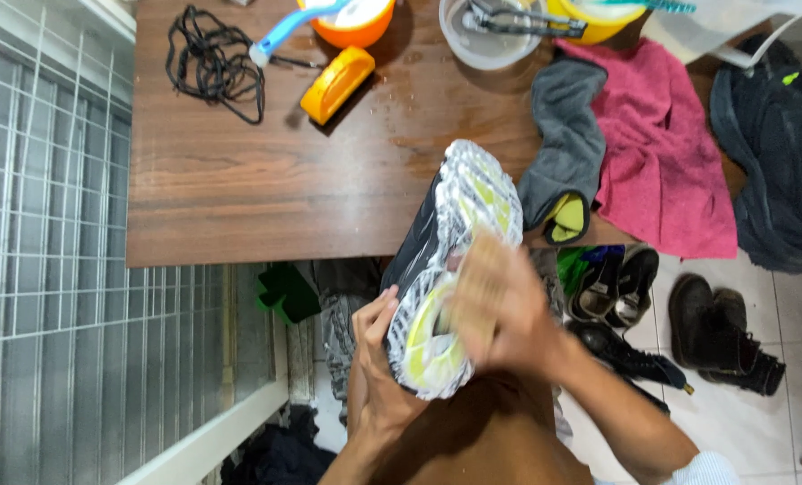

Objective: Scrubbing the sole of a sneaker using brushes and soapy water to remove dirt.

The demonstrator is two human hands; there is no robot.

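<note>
Yellow and white show on the sole of a sports shoe (455,260), which is held sole-up over the near edge of the counter (239,180). The left hand (378,359) cups the shoe from below at its near end, its grip closed around the heel. The right hand (509,314) lies on top of the sole, its grip pressed tight on a wooden brush (480,280) that touches the sole. The brush looks blurry.

On the floor to the right sit dark shoes (724,337), some just beside the right arm.

Farther off, on the brown wood counter, a grey cloth (567,135) lies just beside the toe of the shoe, and a pink towel (666,153) lies right of it. A dark bag (778,162) rests at the far right.

At the far edge stand an orange bowl (352,27), a clear tub (486,40) and a yellow bowl (594,22). A blue and white brush (284,36) leans on the orange bowl. An orange block (336,83) lies near it. A black cord (214,63) sits in a heap at the far left.
</note>
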